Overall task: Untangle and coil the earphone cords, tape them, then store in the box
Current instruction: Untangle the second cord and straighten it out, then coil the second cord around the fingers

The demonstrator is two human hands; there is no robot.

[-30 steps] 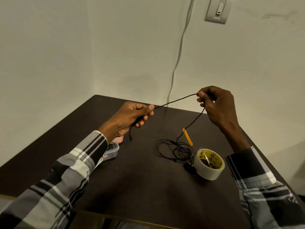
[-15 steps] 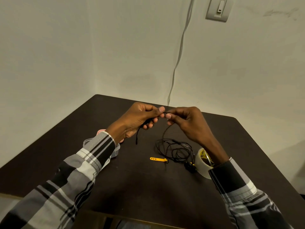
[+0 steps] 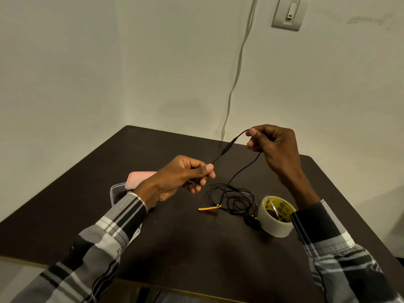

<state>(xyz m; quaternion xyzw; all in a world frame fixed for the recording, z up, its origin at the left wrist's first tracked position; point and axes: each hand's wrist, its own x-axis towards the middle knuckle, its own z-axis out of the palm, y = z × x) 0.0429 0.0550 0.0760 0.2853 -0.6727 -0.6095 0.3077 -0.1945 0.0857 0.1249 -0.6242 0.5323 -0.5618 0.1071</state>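
Observation:
A black earphone cord stretches between my two hands above the dark table. My left hand pinches one end of that stretch between thumb and fingers. My right hand pinches it higher and to the right, and from there the cord drops down to a loose tangle lying on the table. A small yellow strap lies at the tangle's left edge. A roll of clear tape stands to the right of the tangle, with the black earbuds beside it.
A clear plastic box sits behind my left wrist, partly hidden, with a pink lid leaning on it. The table stands in a corner between two walls. A white cable hangs down the back wall below a switch.
My hands had met at the middle; now my right hand has slid up and to the right along the cord, drawing a length taut. The left hand stayed about where it was.

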